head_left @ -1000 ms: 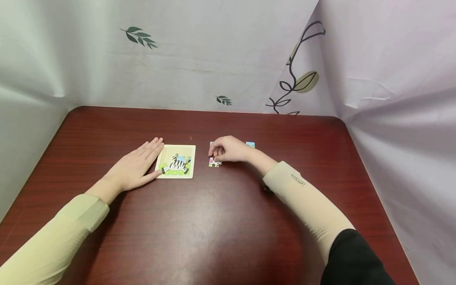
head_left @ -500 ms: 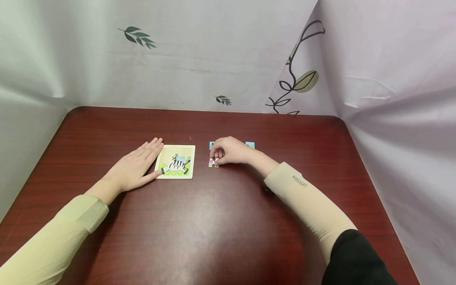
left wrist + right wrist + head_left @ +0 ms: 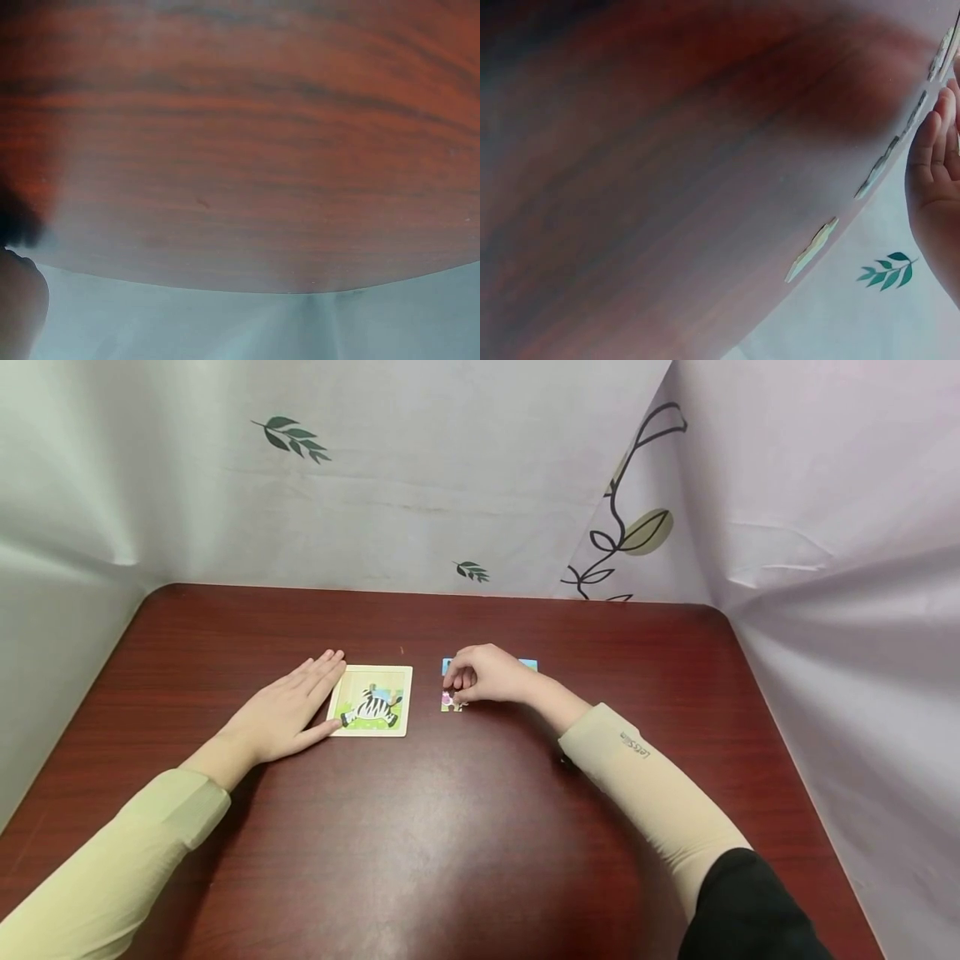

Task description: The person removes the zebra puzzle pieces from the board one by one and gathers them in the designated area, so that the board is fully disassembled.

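In the head view a square wooden puzzle tray (image 3: 408, 700) with a zebra picture lies left of centre on the table. My left hand (image 3: 281, 710) lies flat with fingers straight along the tray's left edge, the thumb at its lower left corner. To the tray's right, my right hand (image 3: 491, 677) bends over a group of puzzle pieces, partly hiding them. Its thumb and fingertips pinch at a jigsaw puzzle piece (image 3: 450, 703) with pink, white and green print. The right wrist view shows the right hand (image 3: 934, 180) side-on with its fingers bent.
A blue-topped puzzle piece (image 3: 529, 665) shows behind the right wrist. In the right wrist view several flat pieces lie along the table, the nearest one pale yellow (image 3: 811, 250). White curtain (image 3: 420, 485) with leaf prints hangs behind the dark red-brown table (image 3: 420, 843).
The right hand dips slightly toward the near side, then rises back a little, its fingertips shifting over the pink-and-white piece. The left hand and the tray stay in place.
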The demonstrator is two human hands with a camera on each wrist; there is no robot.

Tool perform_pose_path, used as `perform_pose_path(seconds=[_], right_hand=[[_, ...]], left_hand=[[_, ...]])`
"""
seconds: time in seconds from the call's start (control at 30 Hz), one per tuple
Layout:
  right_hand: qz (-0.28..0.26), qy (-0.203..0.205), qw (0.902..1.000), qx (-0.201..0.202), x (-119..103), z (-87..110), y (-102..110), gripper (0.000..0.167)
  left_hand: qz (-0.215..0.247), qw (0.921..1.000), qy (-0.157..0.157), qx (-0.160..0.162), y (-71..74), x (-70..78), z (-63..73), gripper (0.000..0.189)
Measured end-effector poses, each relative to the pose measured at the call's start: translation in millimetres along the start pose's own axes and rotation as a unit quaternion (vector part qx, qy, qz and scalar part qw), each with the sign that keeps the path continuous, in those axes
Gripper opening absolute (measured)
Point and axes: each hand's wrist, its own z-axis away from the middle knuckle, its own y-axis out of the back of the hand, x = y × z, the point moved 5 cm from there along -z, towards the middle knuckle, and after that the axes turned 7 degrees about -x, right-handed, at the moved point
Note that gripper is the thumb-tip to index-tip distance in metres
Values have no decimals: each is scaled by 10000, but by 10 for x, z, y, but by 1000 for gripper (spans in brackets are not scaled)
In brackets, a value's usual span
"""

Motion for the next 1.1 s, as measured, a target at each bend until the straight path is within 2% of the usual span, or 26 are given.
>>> perform_pose_path(seconds=[0.2, 0.47, 0.63, 1.1], right_hand=[[-279, 89, 9994, 191, -14, -65, 22, 13], [-689, 190, 9974, 124, -145, -263, -14, 15], [-754, 205, 9969, 62, -229, -386, -75, 14], [-739, 383, 9964, -141, -425, -719, -206, 14]], left_hand=[[-39, 10000, -4, -20, 9, 5, -1, 88], [-63, 9999, -125, 70, 51, 33, 11, 86], [-51, 9998, -160, 82, 67, 58, 13, 86], [3, 10000, 66, -69, 17, 28, 1, 88]])
